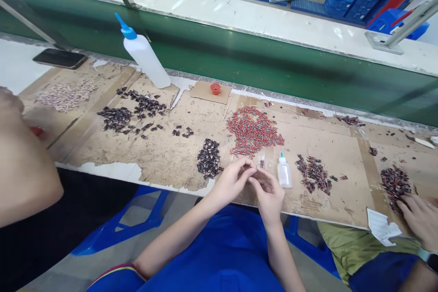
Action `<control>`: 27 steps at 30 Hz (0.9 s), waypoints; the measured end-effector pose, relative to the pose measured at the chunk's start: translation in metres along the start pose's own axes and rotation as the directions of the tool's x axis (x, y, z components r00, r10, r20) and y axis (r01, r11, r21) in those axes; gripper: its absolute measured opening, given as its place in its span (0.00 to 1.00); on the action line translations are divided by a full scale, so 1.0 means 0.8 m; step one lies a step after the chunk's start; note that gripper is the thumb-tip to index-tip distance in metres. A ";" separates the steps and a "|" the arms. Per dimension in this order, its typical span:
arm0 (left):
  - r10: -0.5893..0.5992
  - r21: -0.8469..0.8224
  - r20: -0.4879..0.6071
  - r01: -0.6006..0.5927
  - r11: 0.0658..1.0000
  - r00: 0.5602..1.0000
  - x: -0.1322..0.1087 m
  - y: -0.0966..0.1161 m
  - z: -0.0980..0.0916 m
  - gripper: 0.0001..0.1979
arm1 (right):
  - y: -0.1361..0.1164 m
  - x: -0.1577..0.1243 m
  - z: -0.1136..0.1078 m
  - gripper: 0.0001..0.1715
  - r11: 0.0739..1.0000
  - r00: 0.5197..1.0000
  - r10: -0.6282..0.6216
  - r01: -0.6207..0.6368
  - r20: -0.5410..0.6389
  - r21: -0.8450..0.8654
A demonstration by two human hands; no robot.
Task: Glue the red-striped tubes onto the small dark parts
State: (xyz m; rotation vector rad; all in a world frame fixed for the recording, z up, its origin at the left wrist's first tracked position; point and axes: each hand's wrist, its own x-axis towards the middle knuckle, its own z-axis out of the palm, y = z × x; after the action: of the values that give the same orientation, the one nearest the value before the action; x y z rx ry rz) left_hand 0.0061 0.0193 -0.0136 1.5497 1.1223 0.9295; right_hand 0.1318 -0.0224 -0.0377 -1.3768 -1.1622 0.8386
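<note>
My left hand point(237, 178) and my right hand point(269, 191) meet at the fingertips, just above the front edge of the bench. Both pinch together; whatever lies between the fingers is too small to make out. Just left of them is a pile of small black parts point(208, 159). Behind them spreads a heap of small red and dark parts point(255, 130). A small clear squeeze bottle point(284, 172) with a blue tip stands right of my right hand. Farther right lies a pile of mixed red and black parts point(315, 174).
A large white bottle point(147, 60) with a blue nozzle leans at the back. A red cap point(215, 89) rests on a cardboard piece. Pale parts point(66, 96) and a phone point(59, 58) lie left. A co-worker's arm is at left; another's hand point(419, 214) touches a pile at right.
</note>
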 end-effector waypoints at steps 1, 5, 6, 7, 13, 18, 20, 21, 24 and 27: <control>-0.039 -0.077 0.002 0.039 0.996 0.999 -0.002 0.001 0.003 0.07 | 0.003 -0.001 0.001 0.10 0.996 0.998 0.058 -0.057 -0.016 0.064; -0.097 -0.159 0.023 0.099 0.982 0.995 -0.009 -0.005 0.007 0.07 | 0.006 -0.001 -0.001 0.11 0.976 0.984 0.161 -0.148 -0.073 0.161; -0.078 -0.110 0.016 0.079 0.991 0.997 -0.011 -0.009 0.006 0.06 | 0.006 0.001 -0.003 0.12 0.973 0.981 0.176 -0.160 -0.086 0.167; -0.046 -0.030 -0.002 0.045 0.999 0.999 -0.013 -0.014 0.004 0.05 | 0.005 0.002 -0.005 0.13 0.970 0.977 0.191 -0.172 -0.099 0.172; 0.224 0.462 -0.074 -0.166 0.871 0.972 -0.023 -0.047 0.003 0.06 | 0.003 0.007 -0.015 0.17 0.953 0.953 0.281 -0.265 -0.109 0.144; 0.298 0.426 -0.068 -0.242 0.872 0.952 -0.019 -0.050 0.008 0.07 | 0.005 0.003 -0.013 0.20 0.940 0.940 0.335 -0.329 -0.061 0.084; 0.275 0.362 -0.084 -0.228 0.904 0.958 -0.018 -0.045 0.007 0.07 | 0.003 0.002 -0.010 0.19 0.943 0.943 0.329 -0.326 -0.047 0.069; 0.260 0.334 -0.095 -0.215 0.918 0.961 -0.018 -0.042 0.007 0.07 | 0.001 0.002 -0.009 0.18 0.947 0.947 0.319 -0.316 -0.041 0.063; 0.221 0.280 -0.118 -0.181 0.943 0.968 -0.020 -0.033 0.007 0.07 | -0.003 0.003 -0.007 0.16 0.959 0.960 0.278 -0.277 -0.026 0.053; 0.205 0.249 -0.132 -0.167 0.954 0.970 -0.023 -0.028 0.009 0.07 | -0.004 0.002 -0.005 0.16 0.953 0.957 0.290 -0.286 -0.026 0.104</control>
State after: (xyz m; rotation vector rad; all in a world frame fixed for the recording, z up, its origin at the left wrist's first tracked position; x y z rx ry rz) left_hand 0.0026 0.0025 -0.0374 1.8274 1.2493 1.0908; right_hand 0.1351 -0.0220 -0.0335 -1.4947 -0.8861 1.0550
